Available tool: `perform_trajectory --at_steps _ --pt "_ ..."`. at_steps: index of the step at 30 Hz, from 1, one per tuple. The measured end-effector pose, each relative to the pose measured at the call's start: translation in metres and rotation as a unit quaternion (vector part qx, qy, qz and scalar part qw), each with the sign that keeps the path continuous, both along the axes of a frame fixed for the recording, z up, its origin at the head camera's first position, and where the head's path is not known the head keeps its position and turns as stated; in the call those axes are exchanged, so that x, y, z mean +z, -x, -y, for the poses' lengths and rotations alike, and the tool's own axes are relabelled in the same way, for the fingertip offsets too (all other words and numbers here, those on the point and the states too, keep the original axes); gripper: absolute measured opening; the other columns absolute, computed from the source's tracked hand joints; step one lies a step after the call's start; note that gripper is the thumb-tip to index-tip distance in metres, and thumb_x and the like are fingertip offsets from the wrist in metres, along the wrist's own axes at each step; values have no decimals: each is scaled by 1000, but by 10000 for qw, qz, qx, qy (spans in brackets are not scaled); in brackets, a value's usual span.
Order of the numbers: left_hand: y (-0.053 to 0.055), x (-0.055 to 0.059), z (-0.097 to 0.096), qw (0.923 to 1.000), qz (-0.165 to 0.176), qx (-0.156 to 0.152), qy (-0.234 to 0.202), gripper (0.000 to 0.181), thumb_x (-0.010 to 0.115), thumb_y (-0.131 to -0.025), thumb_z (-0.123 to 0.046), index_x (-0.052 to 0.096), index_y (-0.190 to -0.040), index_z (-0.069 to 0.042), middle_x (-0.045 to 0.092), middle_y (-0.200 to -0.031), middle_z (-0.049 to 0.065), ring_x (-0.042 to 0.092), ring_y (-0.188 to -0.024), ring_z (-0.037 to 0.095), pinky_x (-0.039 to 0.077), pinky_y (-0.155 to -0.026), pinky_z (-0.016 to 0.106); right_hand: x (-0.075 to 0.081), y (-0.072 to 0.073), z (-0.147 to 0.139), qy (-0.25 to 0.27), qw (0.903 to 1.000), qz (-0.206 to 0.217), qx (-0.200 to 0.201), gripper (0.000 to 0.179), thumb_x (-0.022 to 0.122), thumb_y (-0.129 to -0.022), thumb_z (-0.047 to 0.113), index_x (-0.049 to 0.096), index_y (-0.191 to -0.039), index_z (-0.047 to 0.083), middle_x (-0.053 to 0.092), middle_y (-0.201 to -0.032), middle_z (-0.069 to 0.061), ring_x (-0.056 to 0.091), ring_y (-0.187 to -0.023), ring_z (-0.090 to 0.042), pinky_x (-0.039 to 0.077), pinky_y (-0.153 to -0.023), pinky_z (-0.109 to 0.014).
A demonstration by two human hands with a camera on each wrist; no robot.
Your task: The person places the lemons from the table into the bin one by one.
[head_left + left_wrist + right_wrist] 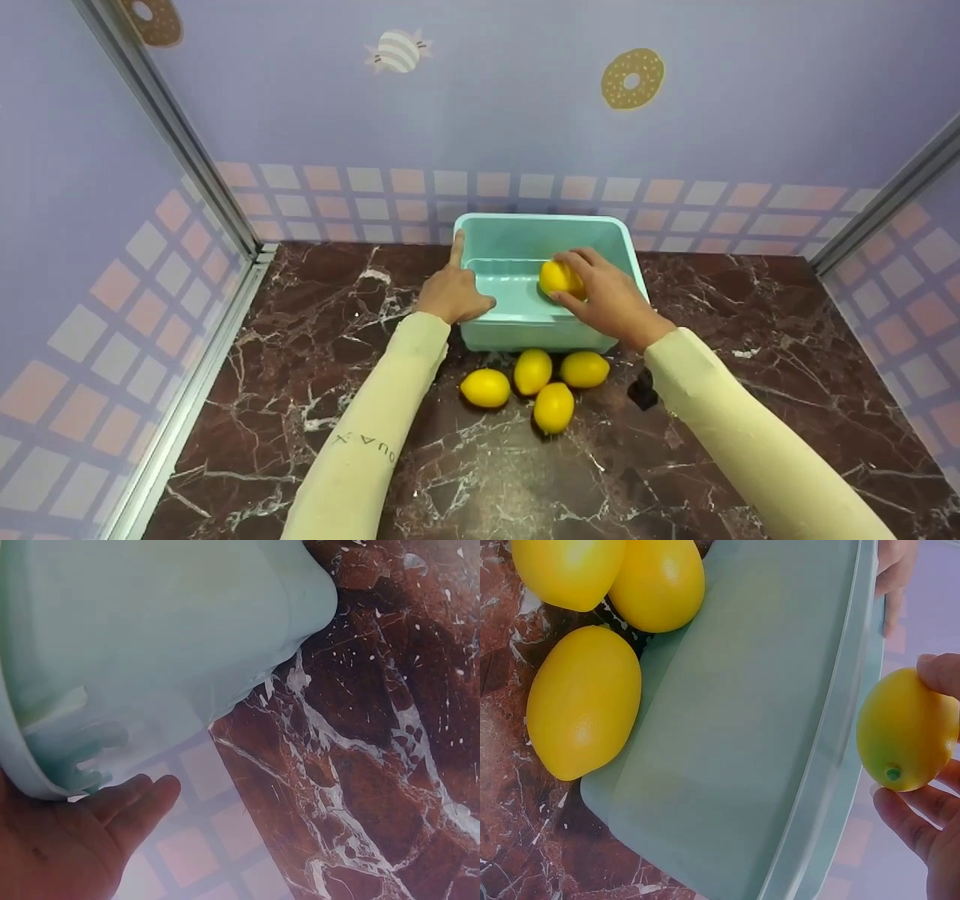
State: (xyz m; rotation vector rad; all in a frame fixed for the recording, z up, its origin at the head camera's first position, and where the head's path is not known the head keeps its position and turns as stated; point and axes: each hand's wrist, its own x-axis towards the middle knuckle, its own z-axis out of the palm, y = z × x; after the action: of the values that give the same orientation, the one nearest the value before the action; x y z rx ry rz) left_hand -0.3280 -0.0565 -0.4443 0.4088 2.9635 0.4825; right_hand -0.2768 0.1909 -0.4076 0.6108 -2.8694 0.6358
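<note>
A light-green plastic basin (547, 334) stands on the dark marbled surface. My left hand (450, 292) rests at its left rim, index finger straight along the edge and thumb reaching over the inside. In the left wrist view, straight fingers (146, 810) show beside the basin's outer wall (165, 637). Over the basin's right part, my right hand (611, 296) grips a yellow lemon (556, 279) between thumb and fingers. The right wrist view shows this lemon (904, 731) with its green stem end, above the rim.
Several more lemons lie before the basin: one at the left (486, 388), one nearest me (553, 409), others against the basin's front. Behind the basin rises a purple wall (510, 112); a metal-framed panel (180, 142) stands left. A small black object (643, 391) shows by the right cuff.
</note>
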Motion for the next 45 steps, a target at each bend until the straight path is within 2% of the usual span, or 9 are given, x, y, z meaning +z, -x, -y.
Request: perform_trajectory --at_steps 5,10,22,30,37,45 --pt "-1 -1 -1 9999 23 56 -126 66 60 -83 -47 57 -130 1 -15 -164 3 62 -93 28 53 -73 42 -2 0 0 12 10000 -70 39 53 66 -90 34 51 -136 12 52 -133 -10 59 -106 -30 49 -93 -48" --pt "-2 -1 -1 9999 37 61 -129 76 59 -84 -47 46 -141 1 -19 -163 5 62 -95 29 53 -74 42 -3 1 1 -65 10000 11 -29 54 64 -91 37 50 -137 14 52 -134 -9 60 -104 -30 49 -90 -48" --pt "-1 -1 -1 9999 -114 77 -42 71 58 -83 -48 53 -137 -1 -15 -164 7 63 -70 26 53 -67 41 -4 4 4 -37 10000 29 -17 53 65 -91 37 50 -137 15 52 -133 -8 59 -101 -28 49 -89 -46" --pt "-2 -1 -1 9997 -209 112 108 67 57 -84 -50 59 -131 -3 -12 -164 7 61 -65 26 53 -66 43 -4 4 7 -36 9999 97 -31 54 65 -90 36 50 -138 14 51 -135 -8 59 -101 -28 50 -88 -47" --pt "-2 -1 -1 9998 -173 90 55 53 55 -83 -46 69 -114 -5 -11 -164 7 61 -65 27 52 -64 42 -6 5 10 -85 9999 112 -48 55 65 -91 37 50 -138 12 52 -135 -10 59 -104 -28 50 -90 -46" --pt "-2 -2 -1 9997 -164 101 133 55 55 -83 -47 68 -116 -5 -13 -164 7 62 -67 27 53 -64 43 -8 5 12 -74 9999 101 1 53 65 -91 35 50 -137 13 52 -135 -9 60 -103 -28 51 -89 -46"
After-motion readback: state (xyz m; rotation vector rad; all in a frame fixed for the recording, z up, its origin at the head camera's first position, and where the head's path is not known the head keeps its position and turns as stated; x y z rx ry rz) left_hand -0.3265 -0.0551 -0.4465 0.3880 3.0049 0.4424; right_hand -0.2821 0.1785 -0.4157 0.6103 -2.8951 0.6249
